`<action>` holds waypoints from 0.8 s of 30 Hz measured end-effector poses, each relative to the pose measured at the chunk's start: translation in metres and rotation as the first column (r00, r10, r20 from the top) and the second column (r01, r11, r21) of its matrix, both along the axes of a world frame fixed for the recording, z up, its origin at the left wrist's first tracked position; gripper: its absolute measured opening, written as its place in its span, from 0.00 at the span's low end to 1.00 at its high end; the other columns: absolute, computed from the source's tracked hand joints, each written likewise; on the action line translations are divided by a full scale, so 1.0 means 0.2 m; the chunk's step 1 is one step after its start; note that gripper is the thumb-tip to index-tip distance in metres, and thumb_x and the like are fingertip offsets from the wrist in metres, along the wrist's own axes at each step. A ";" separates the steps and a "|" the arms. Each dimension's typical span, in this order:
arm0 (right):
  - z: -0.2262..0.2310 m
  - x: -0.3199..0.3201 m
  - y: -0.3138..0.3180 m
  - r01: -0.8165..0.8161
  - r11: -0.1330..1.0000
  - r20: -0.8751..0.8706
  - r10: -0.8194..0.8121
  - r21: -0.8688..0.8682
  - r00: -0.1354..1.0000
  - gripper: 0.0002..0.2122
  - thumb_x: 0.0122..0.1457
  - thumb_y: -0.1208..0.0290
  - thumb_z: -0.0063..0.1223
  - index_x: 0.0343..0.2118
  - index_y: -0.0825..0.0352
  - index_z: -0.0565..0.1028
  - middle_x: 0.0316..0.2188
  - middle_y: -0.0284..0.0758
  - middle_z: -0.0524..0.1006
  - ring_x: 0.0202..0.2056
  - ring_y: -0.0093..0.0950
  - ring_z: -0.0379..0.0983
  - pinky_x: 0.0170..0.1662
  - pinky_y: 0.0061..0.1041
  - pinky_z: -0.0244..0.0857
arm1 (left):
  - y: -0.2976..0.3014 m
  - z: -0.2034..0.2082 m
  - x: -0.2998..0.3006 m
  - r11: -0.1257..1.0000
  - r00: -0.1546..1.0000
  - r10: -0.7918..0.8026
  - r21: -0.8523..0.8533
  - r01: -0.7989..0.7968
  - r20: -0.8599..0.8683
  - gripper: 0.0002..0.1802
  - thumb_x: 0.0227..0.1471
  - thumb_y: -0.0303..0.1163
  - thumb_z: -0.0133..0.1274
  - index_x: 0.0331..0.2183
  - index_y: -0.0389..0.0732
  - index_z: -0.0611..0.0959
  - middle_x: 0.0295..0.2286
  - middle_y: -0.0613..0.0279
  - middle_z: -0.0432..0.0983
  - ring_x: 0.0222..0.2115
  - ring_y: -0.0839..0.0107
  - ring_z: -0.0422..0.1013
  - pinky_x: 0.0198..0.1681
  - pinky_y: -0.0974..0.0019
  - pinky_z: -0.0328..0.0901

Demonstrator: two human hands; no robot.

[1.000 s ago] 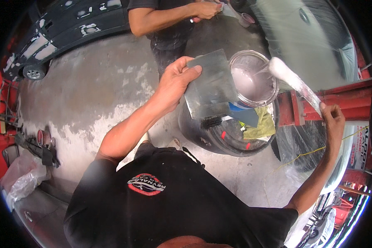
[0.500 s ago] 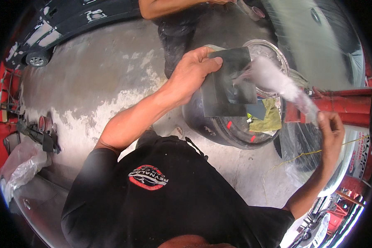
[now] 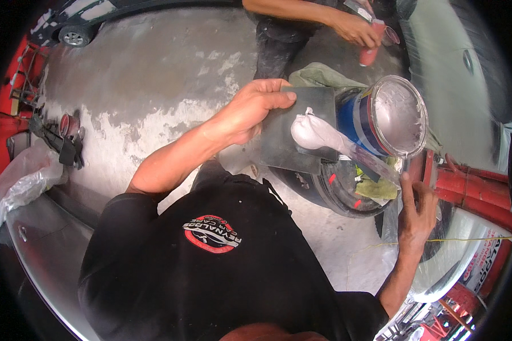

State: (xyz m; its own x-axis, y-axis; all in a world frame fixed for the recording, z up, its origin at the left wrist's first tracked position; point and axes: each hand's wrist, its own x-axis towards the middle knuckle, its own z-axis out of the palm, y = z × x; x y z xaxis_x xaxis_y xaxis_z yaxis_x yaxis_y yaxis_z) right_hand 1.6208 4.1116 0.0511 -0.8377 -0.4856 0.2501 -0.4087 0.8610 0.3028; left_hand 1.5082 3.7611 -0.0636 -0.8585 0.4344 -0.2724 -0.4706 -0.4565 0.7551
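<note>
My left hand (image 3: pixel 259 108) is closed on the edge of a dark grey flat mixing board (image 3: pixel 284 156), thumb on top. Over the board lies the loaded end of a flat mixing stick (image 3: pixel 375 166), carrying a thick lump of pale pinkish-grey paste (image 3: pixel 314 133). At the right, my right hand (image 3: pixel 417 207) pinches the stick's other end between its fingers. Just beyond the stick, an open blue can (image 3: pixel 350 122) tilts toward me, with the same pale paste coating its inside. Whether the paste touches the board all along its length, I cannot tell.
Beneath the board and can is a black drum (image 3: pixel 318 196) with red marks and a yellow-green cloth (image 3: pixel 378 189) on top. A co-worker's hand (image 3: pixel 355 28) grips a red container (image 3: pixel 370 54) at the top. Red metal beams (image 3: pixel 475 190) and a plastic-covered car (image 3: pixel 455 74) stand right.
The stick's paste-laden end has come left and down over the board, my right hand moving left and lower with it. The can now shows tilted, and the co-worker's red container has come into view.
</note>
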 end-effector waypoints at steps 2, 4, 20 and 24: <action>0.00 -0.02 0.01 -0.081 0.996 -0.093 0.084 0.039 0.992 0.29 0.44 0.84 0.59 0.53 0.54 0.80 0.39 0.36 0.75 0.39 0.37 0.73 0.42 0.35 0.71 | -0.03 -0.02 0.02 1.000 1.000 -0.028 0.006 0.028 -0.004 0.09 0.62 0.29 0.52 0.42 0.34 0.78 0.35 0.62 0.79 0.34 0.77 0.76 0.41 0.70 0.72; 0.01 -0.01 0.01 -0.104 0.993 -0.154 0.111 0.053 0.982 0.29 0.44 0.86 0.58 0.52 0.54 0.81 0.39 0.36 0.75 0.40 0.39 0.73 0.42 0.36 0.71 | -0.06 -0.03 0.02 0.997 0.998 -0.066 0.031 0.066 0.000 0.10 0.62 0.29 0.52 0.43 0.34 0.78 0.35 0.62 0.79 0.34 0.77 0.75 0.41 0.70 0.72; 0.19 0.09 0.11 0.297 0.778 0.424 -0.043 -0.554 0.904 0.18 0.52 0.76 0.63 0.47 0.74 0.79 0.31 0.35 0.74 0.31 0.25 0.69 0.36 0.21 0.61 | 0.11 -0.16 0.14 0.962 0.949 0.093 -0.218 -0.163 -0.300 0.17 0.62 0.34 0.52 0.50 0.35 0.77 0.24 0.77 0.66 0.20 0.86 0.56 0.22 0.74 0.52; 0.24 0.15 0.27 0.374 0.638 0.456 -0.040 -0.673 0.889 0.18 0.52 0.73 0.63 0.46 0.74 0.79 0.35 0.32 0.73 0.34 0.23 0.68 0.38 0.23 0.61 | 0.16 -0.21 0.16 0.996 0.988 0.077 -0.034 -0.083 -0.135 0.17 0.62 0.34 0.52 0.50 0.36 0.76 0.25 0.75 0.70 0.23 0.85 0.61 0.24 0.75 0.56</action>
